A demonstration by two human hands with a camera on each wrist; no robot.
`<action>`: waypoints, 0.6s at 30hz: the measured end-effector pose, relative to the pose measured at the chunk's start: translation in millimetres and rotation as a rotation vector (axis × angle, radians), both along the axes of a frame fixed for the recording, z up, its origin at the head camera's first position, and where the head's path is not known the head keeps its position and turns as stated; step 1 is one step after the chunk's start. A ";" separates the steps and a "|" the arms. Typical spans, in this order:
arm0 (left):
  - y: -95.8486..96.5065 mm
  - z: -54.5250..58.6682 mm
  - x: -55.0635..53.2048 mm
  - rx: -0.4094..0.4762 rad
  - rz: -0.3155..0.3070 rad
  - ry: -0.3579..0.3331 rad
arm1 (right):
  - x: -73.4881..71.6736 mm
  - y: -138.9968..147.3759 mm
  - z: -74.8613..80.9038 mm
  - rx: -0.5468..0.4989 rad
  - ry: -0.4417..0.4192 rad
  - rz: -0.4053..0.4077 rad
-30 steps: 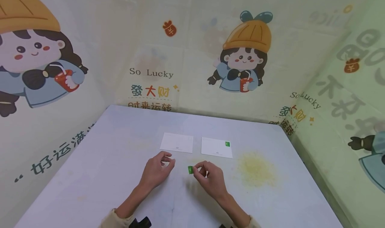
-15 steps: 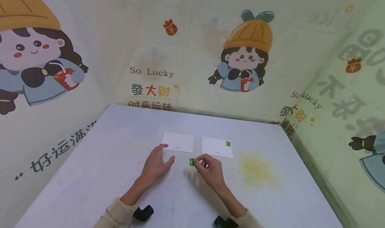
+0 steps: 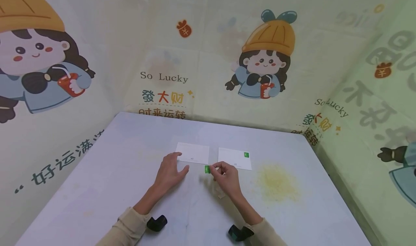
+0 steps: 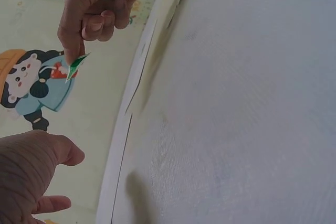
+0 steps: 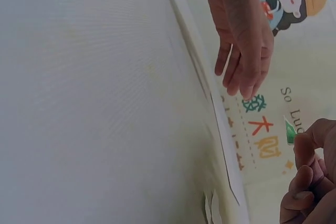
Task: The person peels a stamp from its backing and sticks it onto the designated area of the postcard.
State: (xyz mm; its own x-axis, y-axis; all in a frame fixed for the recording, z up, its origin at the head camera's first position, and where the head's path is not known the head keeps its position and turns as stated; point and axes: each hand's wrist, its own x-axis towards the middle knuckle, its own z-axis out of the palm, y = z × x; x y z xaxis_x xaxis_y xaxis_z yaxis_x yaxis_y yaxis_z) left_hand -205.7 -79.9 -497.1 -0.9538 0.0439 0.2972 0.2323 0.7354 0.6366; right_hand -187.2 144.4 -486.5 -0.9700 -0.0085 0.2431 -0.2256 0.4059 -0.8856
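My right hand (image 3: 227,177) pinches a small green stamp (image 3: 207,169) between thumb and index finger, its other fingers curled in. The stamp is held off the table just below the gap between two flat white cards. The left card (image 3: 194,153) bears only small print. On the right card (image 3: 232,158) a similar green stamp (image 3: 246,154) sits at the upper right corner. My left hand (image 3: 169,174) has thumb and fingers spread, its fingertips at the left card's lower left corner; whether they touch it I cannot tell. The left wrist view shows the held stamp (image 4: 77,67) slightly bent.
A pale scrap of paper (image 3: 220,192) lies on the white table (image 3: 97,195) under my right wrist; the right wrist view shows thin curled strips (image 5: 211,208). A yellow stain (image 3: 276,183) marks the tabletop at right. Printed cloth walls (image 3: 208,58) enclose the table's back and sides.
Both hands have moved forward over the table. My left fingers have spread and reached the left card's corner. The stamp has moved up toward the cards in my right hand.
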 end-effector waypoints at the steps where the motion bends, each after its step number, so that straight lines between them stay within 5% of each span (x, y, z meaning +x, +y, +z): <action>1: -0.2 -0.2 -0.6 -0.001 -0.001 0.006 | -1.4 0.2 -0.7 -0.006 -0.015 -0.002; 18: -7.0 -8.4 -15.7 -0.059 0.011 0.029 | -22.1 -3.5 -3.8 -0.067 -0.110 -0.059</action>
State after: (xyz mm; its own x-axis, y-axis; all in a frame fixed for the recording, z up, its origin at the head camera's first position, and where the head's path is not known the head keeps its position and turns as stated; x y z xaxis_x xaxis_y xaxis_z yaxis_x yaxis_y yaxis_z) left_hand -221.4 -86.9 -505.5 -0.9454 0.0514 0.3217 0.2412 0.7742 0.5852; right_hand -209.3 141.0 -490.4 -0.9891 0.0621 0.1332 -0.1029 0.3544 -0.9294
